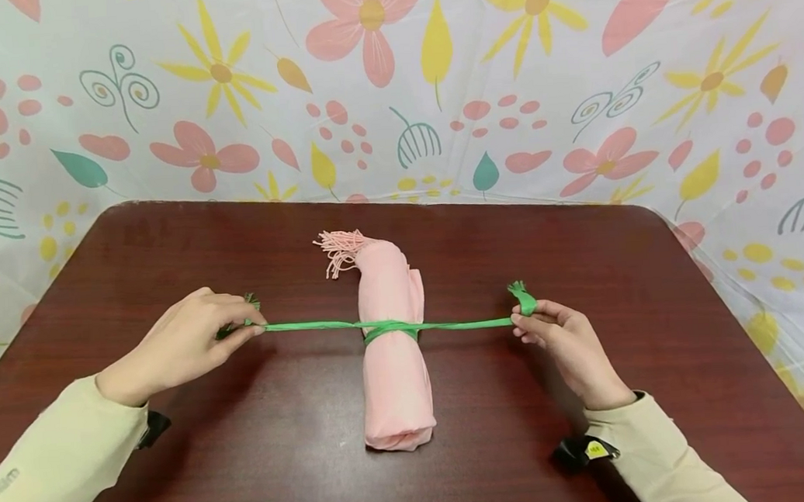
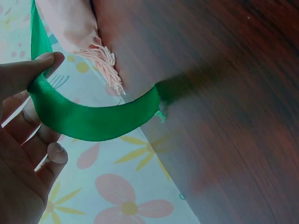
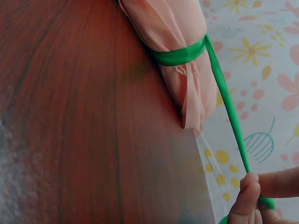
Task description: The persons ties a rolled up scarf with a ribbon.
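Observation:
A rolled pink scarf (image 1: 396,391) with a fringe (image 1: 343,249) at its far end lies on the table, pointing away from me. A green ribbon (image 1: 388,333) wraps round its middle and crosses on top. My left hand (image 1: 191,339) pinches one ribbon end between thumb and finger; in the left wrist view the loose tail (image 2: 98,122) curves past the palm. Out to the right, my right hand (image 1: 566,344) pinches the other end, its frayed tip sticking up above the fingers. Both ribbon lengths stretch nearly straight from the scarf. The scarf's underside is hidden.
The dark brown wooden table (image 1: 306,475) has rounded far corners. Behind it hangs a white cloth (image 1: 409,157) printed with pink and yellow flowers. A black wrist device (image 1: 584,452) is strapped at the right sleeve, another (image 1: 154,428) at the left.

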`<state>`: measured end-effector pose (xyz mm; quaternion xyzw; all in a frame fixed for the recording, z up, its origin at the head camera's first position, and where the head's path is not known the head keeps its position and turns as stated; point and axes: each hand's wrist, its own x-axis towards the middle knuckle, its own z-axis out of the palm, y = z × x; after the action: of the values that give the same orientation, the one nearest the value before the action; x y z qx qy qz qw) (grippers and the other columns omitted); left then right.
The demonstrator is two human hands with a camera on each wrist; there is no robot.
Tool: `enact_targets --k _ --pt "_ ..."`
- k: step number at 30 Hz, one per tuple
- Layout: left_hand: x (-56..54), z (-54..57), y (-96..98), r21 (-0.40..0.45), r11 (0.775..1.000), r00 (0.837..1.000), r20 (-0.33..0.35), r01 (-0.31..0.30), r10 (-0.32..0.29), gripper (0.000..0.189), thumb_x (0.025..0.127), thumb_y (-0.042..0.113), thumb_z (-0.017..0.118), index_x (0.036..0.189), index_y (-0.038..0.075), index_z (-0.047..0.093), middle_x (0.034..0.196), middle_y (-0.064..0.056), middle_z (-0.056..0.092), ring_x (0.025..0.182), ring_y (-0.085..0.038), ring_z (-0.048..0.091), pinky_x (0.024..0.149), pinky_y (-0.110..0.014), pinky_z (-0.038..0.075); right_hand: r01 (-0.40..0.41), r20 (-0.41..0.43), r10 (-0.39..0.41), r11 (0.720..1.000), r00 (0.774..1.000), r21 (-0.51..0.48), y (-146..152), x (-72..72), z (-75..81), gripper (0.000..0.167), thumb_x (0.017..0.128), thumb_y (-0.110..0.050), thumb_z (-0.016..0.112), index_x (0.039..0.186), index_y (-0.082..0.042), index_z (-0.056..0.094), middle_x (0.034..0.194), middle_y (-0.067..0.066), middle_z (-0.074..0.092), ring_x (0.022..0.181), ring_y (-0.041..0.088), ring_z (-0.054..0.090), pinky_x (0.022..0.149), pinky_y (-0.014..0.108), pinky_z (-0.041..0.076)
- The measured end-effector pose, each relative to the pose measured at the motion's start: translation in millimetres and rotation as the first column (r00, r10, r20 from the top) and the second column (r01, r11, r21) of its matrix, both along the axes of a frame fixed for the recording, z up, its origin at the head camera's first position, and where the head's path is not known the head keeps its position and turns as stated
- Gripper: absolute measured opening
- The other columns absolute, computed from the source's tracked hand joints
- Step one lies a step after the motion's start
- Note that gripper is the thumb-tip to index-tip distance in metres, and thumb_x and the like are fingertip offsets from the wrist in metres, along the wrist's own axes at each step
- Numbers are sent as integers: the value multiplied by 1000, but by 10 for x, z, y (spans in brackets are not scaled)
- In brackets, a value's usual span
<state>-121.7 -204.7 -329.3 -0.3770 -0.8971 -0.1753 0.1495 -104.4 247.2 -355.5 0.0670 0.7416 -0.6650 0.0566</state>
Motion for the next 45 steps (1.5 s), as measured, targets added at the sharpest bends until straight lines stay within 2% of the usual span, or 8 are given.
enact_targets --k 6,10,17,24,28,33,45 --pt "-12 -29 101 -32 999 998 53 18 -16 17 76 8 78 83 23 72 74 18 62 58 3 44 63 -26 38 -35 21 34 997 999 65 -55 -13 -14 26 92 -11 62 110 6 54 97 -5 67 78 9 66 74 22 53" --pt "-19 -60 164 -52 999 996 91 1 4 14 79 9 76 80 22 71 73 17 61 57 2 42 59 -23 37 -51 28 49 995 998 87 -85 -25 -16 32 94 -11 60 116 11 50 96 -4 66 80 9 66 76 22 53" --pt "-36 -83 231 -67 997 989 139 -44 53 14 79 9 75 77 21 68 69 17 53 57 1 39 53 -20 37 -63 30 61 995 998 80 -119 -37 -26 32 95 -11 57 117 11 49 92 -6 66 80 9 66 76 22 53" --pt "-40 -128 298 -91 995 976 207 -48 66 14 80 11 74 78 23 67 67 19 48 57 1 36 52 -19 35 -93 72 86 989 994 114 -133 -33 -30 34 97 -17 55 119 8 46 93 -4 64 84 9 65 79 24 53" --pt "-43 -152 329 -104 994 974 218 -45 67 12 81 14 75 80 24 68 66 18 46 55 2 36 51 -19 34 -118 96 105 984 990 131 -138 -41 -29 35 97 -17 54 120 9 46 96 -2 63 83 9 65 79 25 54" --pt "-44 -152 363 -97 994 969 235 -49 71 11 82 16 75 80 23 67 66 17 45 54 1 37 49 -19 32 -187 129 166 967 978 173 -124 -36 -30 34 97 -16 53 118 10 49 99 5 61 82 10 65 79 25 54" --pt "-45 -201 389 -93 994 969 237 -50 71 12 82 17 74 78 24 65 65 18 43 54 1 37 49 -19 32 -248 201 201 936 959 251 -34 -19 16 32 97 -22 54 109 8 55 93 10 64 81 14 65 75 26 54"
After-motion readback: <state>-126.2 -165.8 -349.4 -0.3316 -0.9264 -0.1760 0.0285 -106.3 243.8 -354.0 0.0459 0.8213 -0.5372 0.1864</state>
